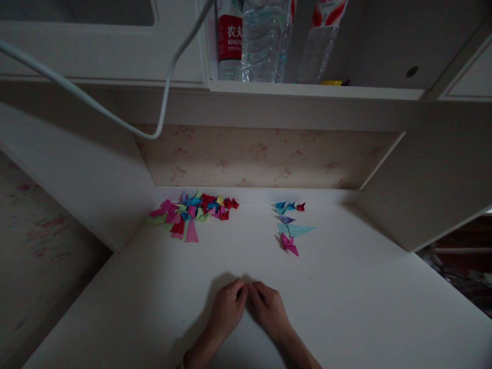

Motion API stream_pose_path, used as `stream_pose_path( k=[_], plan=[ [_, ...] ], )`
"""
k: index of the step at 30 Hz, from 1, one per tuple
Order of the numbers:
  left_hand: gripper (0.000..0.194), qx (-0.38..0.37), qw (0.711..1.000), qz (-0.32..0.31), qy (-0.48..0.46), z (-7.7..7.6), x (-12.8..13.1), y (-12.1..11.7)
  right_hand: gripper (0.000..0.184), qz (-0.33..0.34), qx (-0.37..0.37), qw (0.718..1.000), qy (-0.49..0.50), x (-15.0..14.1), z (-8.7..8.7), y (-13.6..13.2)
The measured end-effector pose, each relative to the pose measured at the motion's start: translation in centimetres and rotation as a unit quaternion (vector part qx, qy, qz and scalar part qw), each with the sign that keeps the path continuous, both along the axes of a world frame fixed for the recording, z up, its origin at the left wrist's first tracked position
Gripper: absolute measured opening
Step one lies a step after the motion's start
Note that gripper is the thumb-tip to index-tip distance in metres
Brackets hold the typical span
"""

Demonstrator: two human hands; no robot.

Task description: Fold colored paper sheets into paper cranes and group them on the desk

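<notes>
Just above the white tabletop (346, 302), my left hand (229, 303) and my right hand (269, 307) meet at the fingertips. Both are closed, thumbs pressed to curled fingers. Whatever may be pinched between them is hidden or too small to make out. Beyond my right hand lies a magenta folded paper piece (289, 244), beside a flat light-blue paper strip (298, 230). A purple folded piece (286, 219) and several small blue and red folded papers (285, 206) sit behind it. Farther left is a heap of colourful folded papers (196, 207).
Side panels (384, 174) and a floral back wall (246, 156) enclose the desk. An overhead shelf (307, 90) holds plastic water bottles (263, 43). A white cable (115, 120) hangs at the upper left. Pink and red paper strips (191, 233) lie at the heap's front.
</notes>
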State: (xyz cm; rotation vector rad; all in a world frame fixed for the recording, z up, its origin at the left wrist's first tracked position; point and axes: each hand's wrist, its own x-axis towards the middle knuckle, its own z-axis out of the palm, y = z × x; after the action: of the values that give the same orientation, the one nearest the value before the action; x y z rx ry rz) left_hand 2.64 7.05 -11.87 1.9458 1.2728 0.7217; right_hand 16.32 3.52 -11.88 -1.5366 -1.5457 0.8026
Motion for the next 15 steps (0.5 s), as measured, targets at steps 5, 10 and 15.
stream_pose_path(
  k=[5,10,15],
  plan=[
    [0.027,0.002,1.0,0.006,0.0,-0.01,0.02,-0.08,0.035,-0.002,0.003,1.0,-0.008,-0.01,0.01,0.0],
    [0.027,0.002,1.0,0.01,-0.012,-0.36,0.08,0.01,0.036,0.003,0.006,1.0,0.003,0.02,-0.15,0.09],
    [0.027,-0.009,1.0,0.009,-0.017,-0.21,0.0,0.06,0.037,0.0,0.001,1.0,0.011,-0.09,-0.27,-0.02]
  ],
)
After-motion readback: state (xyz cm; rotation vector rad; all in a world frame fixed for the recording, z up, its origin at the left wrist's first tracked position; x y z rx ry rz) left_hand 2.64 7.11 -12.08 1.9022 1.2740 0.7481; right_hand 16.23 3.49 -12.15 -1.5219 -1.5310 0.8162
